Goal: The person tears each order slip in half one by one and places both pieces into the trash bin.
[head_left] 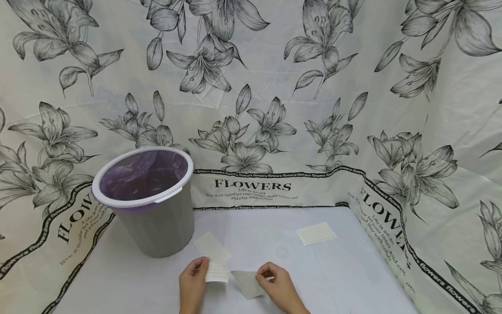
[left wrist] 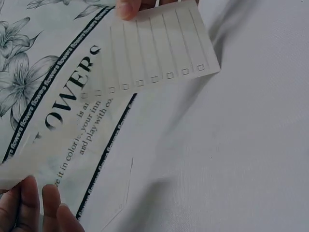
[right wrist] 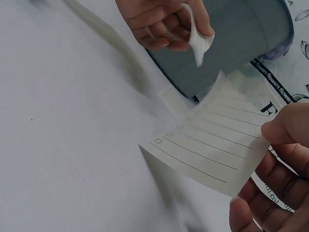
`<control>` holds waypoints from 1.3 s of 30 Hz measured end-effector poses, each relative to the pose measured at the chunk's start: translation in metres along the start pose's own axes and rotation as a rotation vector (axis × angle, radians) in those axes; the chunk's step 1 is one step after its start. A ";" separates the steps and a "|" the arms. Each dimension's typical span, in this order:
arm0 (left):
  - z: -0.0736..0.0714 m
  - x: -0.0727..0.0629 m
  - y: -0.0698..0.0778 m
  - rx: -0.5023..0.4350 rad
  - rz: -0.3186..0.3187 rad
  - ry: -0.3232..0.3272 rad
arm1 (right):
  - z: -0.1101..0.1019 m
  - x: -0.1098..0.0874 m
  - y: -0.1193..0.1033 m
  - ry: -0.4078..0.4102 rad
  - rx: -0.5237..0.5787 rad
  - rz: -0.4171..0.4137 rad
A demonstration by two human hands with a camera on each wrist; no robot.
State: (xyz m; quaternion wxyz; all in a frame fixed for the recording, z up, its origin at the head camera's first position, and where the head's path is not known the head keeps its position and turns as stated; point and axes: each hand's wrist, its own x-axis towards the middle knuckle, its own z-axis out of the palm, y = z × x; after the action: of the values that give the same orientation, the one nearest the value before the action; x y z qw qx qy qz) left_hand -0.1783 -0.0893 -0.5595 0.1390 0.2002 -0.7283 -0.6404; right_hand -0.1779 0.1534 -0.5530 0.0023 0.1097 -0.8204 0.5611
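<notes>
My left hand [head_left: 192,279] pinches a lined white paper sheet [head_left: 217,274] between thumb and fingers. In the right wrist view this sheet [right wrist: 200,46] looks bent and is seen nearly edge-on. Just to the right, my right hand [head_left: 279,285] pinches a second sheet [head_left: 248,284] by its edge, its shaded side toward the head camera. Ruled lines with small checkboxes along one end show on that sheet [right wrist: 212,145] in the right wrist view. Both sheets are held over the white table. Beyond the left hand lies another lined sheet [head_left: 211,247], partly overlapped by the held one.
A grey bin [head_left: 161,231] with a white rim and purple liner stands at the back left. One more lined sheet [head_left: 316,233] lies on the white table [head_left: 345,279] at the right. Flower-printed cloth [head_left: 251,131] walls the back and sides.
</notes>
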 end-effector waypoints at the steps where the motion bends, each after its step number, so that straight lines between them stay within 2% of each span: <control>1: -0.002 0.001 -0.001 -0.010 -0.010 0.009 | -0.001 0.000 0.001 0.007 -0.003 -0.005; 7: -0.012 0.008 -0.001 -0.008 -0.040 0.006 | -0.007 -0.001 0.005 0.015 -0.032 -0.012; 15: -0.017 0.010 0.002 0.018 0.013 -0.050 | -0.010 0.002 0.005 0.007 -0.058 -0.006; 20: -0.018 0.009 0.004 0.070 0.058 -0.086 | -0.011 0.004 0.002 -0.004 -0.063 -0.008; 23: -0.017 0.009 0.007 0.097 0.062 -0.102 | -0.012 0.005 0.001 -0.016 -0.072 -0.014; 28: -0.020 0.011 0.011 0.124 0.073 -0.183 | -0.014 0.008 0.000 -0.029 -0.090 -0.023; 31: -0.021 0.013 0.012 0.150 0.100 -0.237 | -0.015 0.009 -0.002 -0.039 -0.099 -0.031; 39: -0.023 0.015 0.016 0.206 0.198 -0.313 | -0.016 0.014 -0.010 -0.109 -0.113 -0.083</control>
State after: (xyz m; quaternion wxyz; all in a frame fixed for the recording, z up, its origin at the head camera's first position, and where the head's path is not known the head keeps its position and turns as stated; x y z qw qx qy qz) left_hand -0.1826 -0.1148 -0.5415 0.0653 0.0389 -0.8187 -0.5691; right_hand -0.1921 0.1620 -0.5365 -0.0127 0.1735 -0.8445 0.5066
